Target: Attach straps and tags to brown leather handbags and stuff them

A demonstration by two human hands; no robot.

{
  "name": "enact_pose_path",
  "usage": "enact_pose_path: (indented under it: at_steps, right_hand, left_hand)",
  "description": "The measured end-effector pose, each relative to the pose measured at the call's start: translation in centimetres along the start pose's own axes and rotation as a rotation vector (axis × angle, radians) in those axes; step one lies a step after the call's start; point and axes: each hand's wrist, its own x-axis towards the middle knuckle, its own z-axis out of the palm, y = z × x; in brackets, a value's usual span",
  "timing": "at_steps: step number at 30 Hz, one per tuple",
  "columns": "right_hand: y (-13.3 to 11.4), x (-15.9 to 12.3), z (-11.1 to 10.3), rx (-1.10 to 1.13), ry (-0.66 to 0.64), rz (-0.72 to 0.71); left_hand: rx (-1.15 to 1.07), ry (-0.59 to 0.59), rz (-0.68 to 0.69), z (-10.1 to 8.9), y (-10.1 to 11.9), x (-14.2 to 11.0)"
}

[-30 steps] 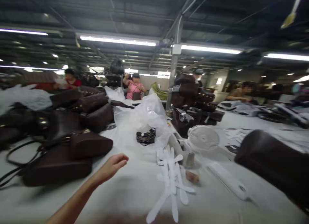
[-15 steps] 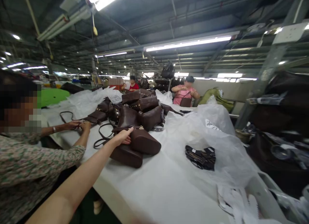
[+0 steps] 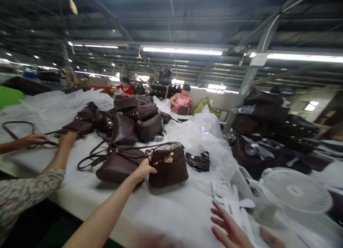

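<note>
My left hand (image 3: 144, 169) grips the side of a dark brown handbag (image 3: 168, 169), which stands upright on the white table with a gold-coloured clasp on its front. Its thin strap trails leftward over a second brown handbag (image 3: 118, 167) lying just beside it. At the lower right, my right hand (image 3: 227, 223) is held above the table with its fingers spread and nothing in them. White paper-like strips (image 3: 233, 201) lie just beyond its fingers.
Behind is a heap of brown handbags (image 3: 124, 128). Clear plastic (image 3: 214, 144) and black tags (image 3: 198, 161) lie to the right, near a white fan (image 3: 296, 191). A co-worker's hands (image 3: 66, 139) handle a strap at left. Two people sit across the table.
The view has swung right. My left hand has pulled the handbag toward the right and set it upright, clasp side showing. My right hand has come into view, fingers spread.
</note>
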Motion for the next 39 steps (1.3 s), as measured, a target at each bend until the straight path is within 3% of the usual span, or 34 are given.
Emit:
enact_pose_path:
  at_steps: [2, 6, 11, 18, 21, 27, 30, 34, 36, 39]
  right_hand:
    - [-1.3, 1.5, 1.3, 0.009, -0.057, -0.023]
    - [-4.3, 4.3, 2.9, -0.034, -0.018, -0.118]
    - [-5.3, 4.3, 3.5, -0.074, 0.09, -0.197]
    - [-3.4, 0.6, 3.3, -0.111, 0.077, -0.246]
    - [-3.1, 0.0, 3.0, -0.141, 0.11, -0.249]
    - [-2.1, 0.6, 1.3, -0.251, 0.152, -0.234]
    - [-3.0, 3.3, -1.3, -0.394, 0.16, -0.247]
    - [-5.7, 9.8, -4.4, -0.699, 0.153, -0.244]
    - [-6.7, 13.9, -4.5, -0.801, 0.104, -0.248]
    - [-6.8, 20.0, -2.4, -0.889, 0.015, -0.24]
  left_hand:
    - [0.014, -0.109, 0.022, 1.6, -0.7, -1.9]
    - [-0.002, -0.286, 0.009, 3.9, -1.3, -4.9]
    - [0.098, -0.4, 0.048, 3.4, -0.9, -5.5]
    - [0.041, -0.222, 0.11, 1.8, -2.4, -3.5]
    - [0.038, -0.146, 0.125, 1.5, -4.1, -4.2]
    - [0.305, 0.089, 0.158, 0.1, -6.6, -6.7]
    - [0.349, 0.093, 0.154, -0.2, -6.6, -6.9]
    - [0.342, 0.076, 0.138, -0.4, -6.5, -6.5]
    - [0.328, 0.096, 0.127, -0.6, -6.8, -6.3]
    - [0.307, 0.098, 0.108, -1.0, -7.6, -5.9]
